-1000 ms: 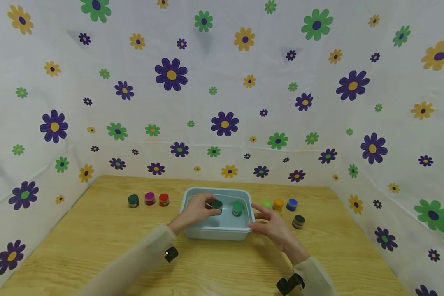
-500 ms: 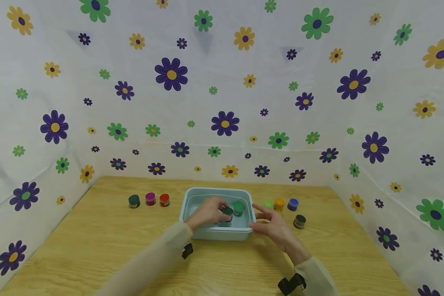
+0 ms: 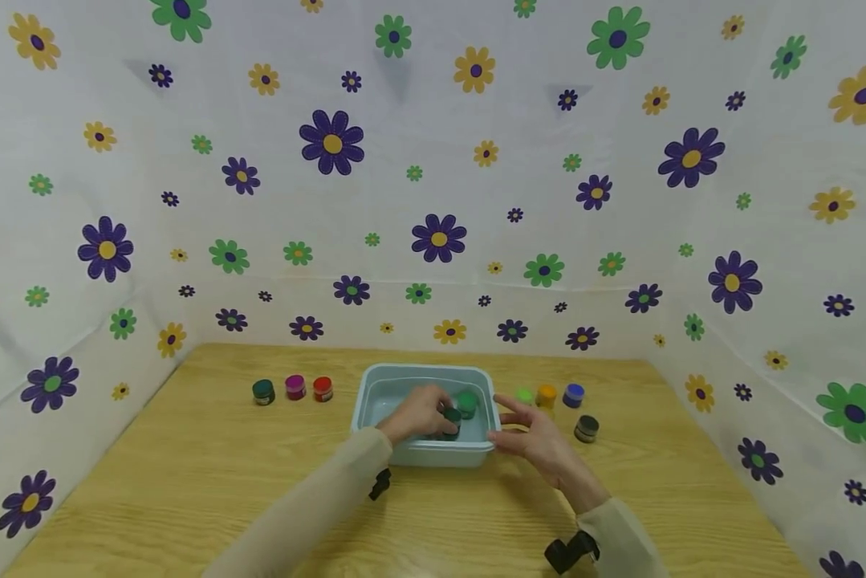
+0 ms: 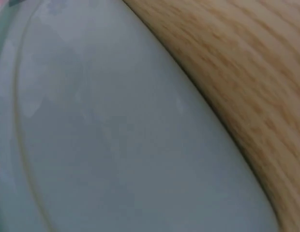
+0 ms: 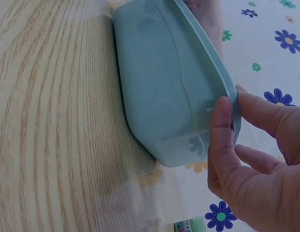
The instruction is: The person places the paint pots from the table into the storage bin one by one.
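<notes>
A light blue plastic tub (image 3: 440,455) stands on the wooden table. My left hand (image 3: 418,411) reaches inside it and pinches a small dark green paint jar (image 3: 452,417) low in the right half. Just behind that jar sits a lighter green paint jar (image 3: 467,402), also in the tub. At the tub's right end my right hand (image 3: 542,449) holds the rim; in the right wrist view its fingertips (image 5: 221,116) press the outer wall below the rim. The left wrist view is filled by the tub's outer wall (image 4: 121,125), and the left hand is hidden there.
Left of the tub stand dark green (image 3: 262,392), magenta (image 3: 295,387) and red (image 3: 323,389) paint jars. Behind the right hand are light green (image 3: 523,396), orange (image 3: 546,394), blue (image 3: 573,394) and black (image 3: 587,429) jars. A flowered cloth (image 3: 375,193) encloses the table's back and sides.
My left hand has carried the dark green jar rightward and lower in the tub, close beside the lighter green one. My right hand has stayed at the rim.
</notes>
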### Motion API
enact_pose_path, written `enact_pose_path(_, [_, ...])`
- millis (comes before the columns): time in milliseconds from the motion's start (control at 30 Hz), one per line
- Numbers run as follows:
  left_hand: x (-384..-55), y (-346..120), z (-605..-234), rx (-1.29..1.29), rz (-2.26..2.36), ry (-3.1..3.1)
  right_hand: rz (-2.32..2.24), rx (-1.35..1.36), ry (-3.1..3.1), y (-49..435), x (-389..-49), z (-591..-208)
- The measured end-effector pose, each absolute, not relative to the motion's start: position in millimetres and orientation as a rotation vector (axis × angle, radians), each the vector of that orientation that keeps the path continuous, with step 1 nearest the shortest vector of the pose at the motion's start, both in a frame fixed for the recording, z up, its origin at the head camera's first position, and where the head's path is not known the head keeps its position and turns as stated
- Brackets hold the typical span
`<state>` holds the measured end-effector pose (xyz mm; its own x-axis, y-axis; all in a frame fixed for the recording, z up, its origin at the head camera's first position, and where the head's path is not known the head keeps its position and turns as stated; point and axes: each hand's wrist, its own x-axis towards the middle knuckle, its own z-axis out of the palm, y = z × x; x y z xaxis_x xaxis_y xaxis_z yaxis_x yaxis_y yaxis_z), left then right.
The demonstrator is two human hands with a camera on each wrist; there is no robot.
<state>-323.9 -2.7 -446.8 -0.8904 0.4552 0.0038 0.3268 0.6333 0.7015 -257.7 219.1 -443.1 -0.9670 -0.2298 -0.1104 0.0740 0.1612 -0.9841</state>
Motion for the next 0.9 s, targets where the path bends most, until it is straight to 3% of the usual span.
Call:
enact_pose_path(700, [-322.4,6.5,-447.2,0.577,1.206,2.482,-1.89,-0.114,2.202,220.1,-255.0,-443.9])
enact_pose_path(900, [-325.9,4.4,-446.5,0.661,1.118,2.542,-1.884,-0.136,2.212,217.8,-255.7,-442.0])
